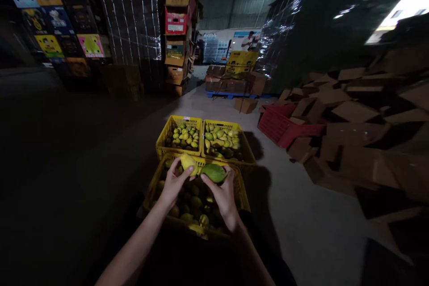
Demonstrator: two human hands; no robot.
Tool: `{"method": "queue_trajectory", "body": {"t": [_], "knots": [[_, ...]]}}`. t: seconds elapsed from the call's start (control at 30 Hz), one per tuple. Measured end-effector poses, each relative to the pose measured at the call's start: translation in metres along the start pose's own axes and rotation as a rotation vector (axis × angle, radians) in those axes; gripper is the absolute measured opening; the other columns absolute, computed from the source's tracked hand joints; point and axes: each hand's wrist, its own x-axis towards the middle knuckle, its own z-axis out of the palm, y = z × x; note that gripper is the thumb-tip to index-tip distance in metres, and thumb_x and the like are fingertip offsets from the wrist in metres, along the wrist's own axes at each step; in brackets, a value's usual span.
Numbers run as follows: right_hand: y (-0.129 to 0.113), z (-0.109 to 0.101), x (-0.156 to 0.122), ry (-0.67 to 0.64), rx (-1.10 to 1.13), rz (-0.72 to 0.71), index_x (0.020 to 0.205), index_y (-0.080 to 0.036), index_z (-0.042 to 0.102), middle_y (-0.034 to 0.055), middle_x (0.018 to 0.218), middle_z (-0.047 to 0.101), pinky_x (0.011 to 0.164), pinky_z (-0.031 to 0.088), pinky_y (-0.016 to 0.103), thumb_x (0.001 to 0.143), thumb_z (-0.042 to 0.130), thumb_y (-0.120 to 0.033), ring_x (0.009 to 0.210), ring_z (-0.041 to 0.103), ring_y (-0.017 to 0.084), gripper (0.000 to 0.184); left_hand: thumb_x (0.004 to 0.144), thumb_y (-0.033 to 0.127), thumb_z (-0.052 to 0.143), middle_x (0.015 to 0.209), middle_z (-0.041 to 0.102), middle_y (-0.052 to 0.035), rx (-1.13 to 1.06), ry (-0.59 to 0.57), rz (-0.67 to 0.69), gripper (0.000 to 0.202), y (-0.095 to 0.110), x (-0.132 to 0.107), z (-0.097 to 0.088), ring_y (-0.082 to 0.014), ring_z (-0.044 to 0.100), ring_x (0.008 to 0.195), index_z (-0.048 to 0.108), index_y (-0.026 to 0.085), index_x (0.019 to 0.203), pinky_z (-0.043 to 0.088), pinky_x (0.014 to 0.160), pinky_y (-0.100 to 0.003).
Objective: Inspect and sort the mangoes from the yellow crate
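Observation:
My left hand (176,182) is closed around a yellow papaya (189,164), its thumb across the lower side. A green papaya (213,172) lies in my right hand (224,190), gripped between thumb and fingers. Both fruits are held side by side, a small gap apart, above the near yellow crate (246,196). That crate holds many green and yellowish papayas (196,202), partly in shadow and partly hidden by my hands. Beyond it, touching each other, stand a left yellow crate (162,139) of mostly yellow-green papayas and a right yellow crate (247,147) of green and yellow ones.
On the right, a red crate (278,125) lies by a heap of cardboard boxes (355,134). A blue pallet (231,95) with boxes stands farther back. Stacked cartons (176,31) and wrapped pallets (132,27) rise behind at left. A person (248,41) is in the distance.

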Motion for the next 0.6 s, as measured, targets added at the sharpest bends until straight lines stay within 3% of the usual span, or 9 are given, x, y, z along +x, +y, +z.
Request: {"method": "queue_trajectory", "body": {"t": [0.1,0.17,0.27,0.37,0.47,0.6], "knots": [[0.003,-0.006,0.000,0.063,-0.288,-0.206,0.092,-0.024,0.054,0.0016,0.098,0.054,0.089,0.042,0.037,0.047,0.083,-0.029,0.095,0.052,0.021,0.053,0.055,0.009,0.079,0.107,0.064,-0.0038,0.062,0.026,0.123,0.047,0.000,-0.001,0.004,-0.0143,0.062,0.088,0.064,0.018,0.099,0.049,0.079,-0.020],[0.002,-0.009,0.000,0.044,-0.309,-0.203,0.092,-0.024,0.054,0.0015,0.098,0.055,0.085,0.045,0.035,0.049,0.082,-0.029,0.091,0.054,0.020,0.051,0.052,0.005,0.079,0.102,0.064,-0.0021,0.059,0.039,0.132,0.048,-0.001,-0.001,0.006,-0.0131,0.062,0.085,0.064,0.018,0.096,0.048,0.078,-0.019],[-0.001,-0.014,0.000,0.033,-0.167,-0.093,0.093,-0.026,0.050,-0.0013,0.094,0.057,0.074,0.049,0.030,0.049,0.082,-0.027,0.082,0.058,0.017,0.054,0.053,0.008,0.079,0.090,0.063,0.0006,0.008,0.049,0.094,0.041,-0.004,0.000,0.009,-0.0106,0.061,0.078,0.061,0.019,0.088,0.048,0.074,-0.018],[-0.007,-0.021,-0.001,-0.005,0.066,0.068,0.093,-0.027,0.049,-0.0031,0.089,0.061,0.072,0.051,0.029,0.052,0.081,-0.023,0.079,0.061,0.015,0.052,0.061,0.019,0.076,0.085,0.063,0.0000,-0.080,0.020,-0.092,0.030,-0.007,0.003,0.011,-0.0113,0.061,0.075,0.059,0.018,0.087,0.051,0.069,-0.021],[-0.012,-0.028,-0.003,-0.070,0.256,0.214,0.094,-0.026,0.054,-0.0017,0.093,0.064,0.075,0.052,0.033,0.059,0.077,-0.022,0.083,0.063,0.017,0.042,0.073,0.024,0.064,0.084,0.064,-0.0030,-0.202,0.004,-0.288,0.018,-0.009,0.006,0.011,-0.0133,0.061,0.073,0.059,0.017,0.088,0.054,0.067,-0.027],[-0.017,-0.037,-0.002,-0.103,0.450,0.345,0.098,-0.029,0.058,-0.0014,0.099,0.066,0.080,0.051,0.042,0.062,0.072,-0.023,0.090,0.064,0.022,0.039,0.080,0.022,0.046,0.081,0.065,-0.0086,-0.387,-0.094,-0.408,0.018,-0.012,0.009,0.012,-0.0148,0.062,0.070,0.057,0.011,0.089,0.054,0.064,-0.027]]}}
